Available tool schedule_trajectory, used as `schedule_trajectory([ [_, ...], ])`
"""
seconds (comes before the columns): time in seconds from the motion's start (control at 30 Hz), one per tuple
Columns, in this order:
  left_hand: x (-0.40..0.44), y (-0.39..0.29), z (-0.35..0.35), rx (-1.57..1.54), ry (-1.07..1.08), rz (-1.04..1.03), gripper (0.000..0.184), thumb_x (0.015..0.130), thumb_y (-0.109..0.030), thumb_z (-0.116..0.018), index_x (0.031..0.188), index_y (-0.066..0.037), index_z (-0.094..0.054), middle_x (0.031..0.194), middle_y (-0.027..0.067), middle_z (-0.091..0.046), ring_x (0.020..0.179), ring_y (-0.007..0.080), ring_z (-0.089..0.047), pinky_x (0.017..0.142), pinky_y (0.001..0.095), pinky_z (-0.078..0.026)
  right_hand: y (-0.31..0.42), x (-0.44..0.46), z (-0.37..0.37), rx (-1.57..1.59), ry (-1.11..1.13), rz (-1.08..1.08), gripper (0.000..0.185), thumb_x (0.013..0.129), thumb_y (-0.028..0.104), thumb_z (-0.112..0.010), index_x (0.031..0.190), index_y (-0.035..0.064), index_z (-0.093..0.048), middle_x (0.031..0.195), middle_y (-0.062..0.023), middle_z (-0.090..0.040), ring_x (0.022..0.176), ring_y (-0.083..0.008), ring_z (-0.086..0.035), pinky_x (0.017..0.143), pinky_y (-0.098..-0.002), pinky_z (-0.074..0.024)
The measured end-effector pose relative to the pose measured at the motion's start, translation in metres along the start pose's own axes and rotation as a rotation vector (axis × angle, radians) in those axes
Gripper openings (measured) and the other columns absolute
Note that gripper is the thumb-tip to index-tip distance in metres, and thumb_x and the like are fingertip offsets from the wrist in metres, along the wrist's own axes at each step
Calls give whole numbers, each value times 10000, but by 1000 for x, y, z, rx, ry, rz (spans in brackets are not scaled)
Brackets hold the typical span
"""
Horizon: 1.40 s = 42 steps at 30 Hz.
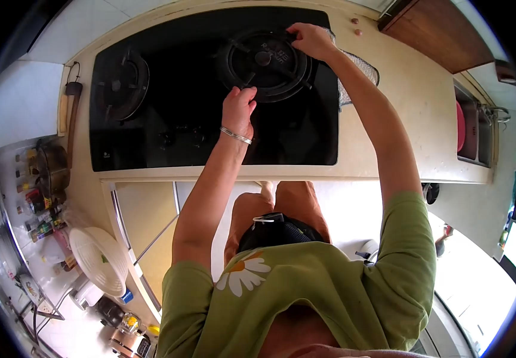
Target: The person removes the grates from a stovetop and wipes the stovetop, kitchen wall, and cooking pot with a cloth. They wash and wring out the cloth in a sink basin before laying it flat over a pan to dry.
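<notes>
Both my hands are at the round black pan support (270, 77) over the right burner of the black glass hob (180, 71). My left hand (240, 110), with a silver bangle at its wrist, pinches the near left edge of the support. At its far right edge, my right hand (313, 40) has its fingers closed on the rim. The support's prongs point inward around the burner cap (262, 58). A grey patterned cloth (356, 71) lies partly under my right forearm, beside the hob.
The second burner (120, 86) is on the hob's left. A long-handled tool (73, 119) lies along the left side, above a white plastic basket (98, 259). Right of the counter (413, 131) is a sink (478, 134); a wooden board (437, 36) stands at the back right.
</notes>
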<state>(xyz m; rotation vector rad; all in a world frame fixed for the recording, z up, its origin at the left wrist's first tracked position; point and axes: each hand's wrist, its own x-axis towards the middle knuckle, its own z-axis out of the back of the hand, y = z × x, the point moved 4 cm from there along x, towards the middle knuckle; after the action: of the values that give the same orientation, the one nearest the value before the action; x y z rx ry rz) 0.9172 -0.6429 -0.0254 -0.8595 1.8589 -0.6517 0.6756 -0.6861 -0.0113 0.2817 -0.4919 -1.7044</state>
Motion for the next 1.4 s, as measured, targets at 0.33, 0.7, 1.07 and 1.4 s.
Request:
schedule_trajectory([
  [0.33,3,2,6,127,-73,-12,62,734,-107,-590,768,-126,-542,753,-31,-546,732,76,-503,700,260,-401,-8,-15,-10,-22,-11,-73,384,646,172,-592,1029,145,-586,908,-104,-615,884,-288,-568,785,-379,-453],
  [0.7,-4,-9,6,271,-27,20,217,742,-113,-589,942,-50,-534,816,23,-566,778,122,-529,717,307,-431,-10,-19,-7,-99,-167,31,353,706,222,-603,1051,148,-580,887,-82,-586,821,-264,-557,724,-362,-450],
  [1.07,-38,-35,74,125,-22,-169,330,799,-146,-539,1114,-46,-530,1023,86,-581,836,137,-561,688,247,-462,105,-77,17,89,12,363,252,693,107,-666,942,95,-630,849,-53,-603,741,-155,-551,622,-254,-453],
  [1.4,-37,-6,94,416,-118,-551,277,756,-103,-578,1028,-56,-570,899,75,-589,700,120,-561,612,220,-456,145,-86,-38,-135,-18,413,286,642,114,-690,923,117,-635,812,-28,-613,789,-206,-550,721,-310,-415],
])
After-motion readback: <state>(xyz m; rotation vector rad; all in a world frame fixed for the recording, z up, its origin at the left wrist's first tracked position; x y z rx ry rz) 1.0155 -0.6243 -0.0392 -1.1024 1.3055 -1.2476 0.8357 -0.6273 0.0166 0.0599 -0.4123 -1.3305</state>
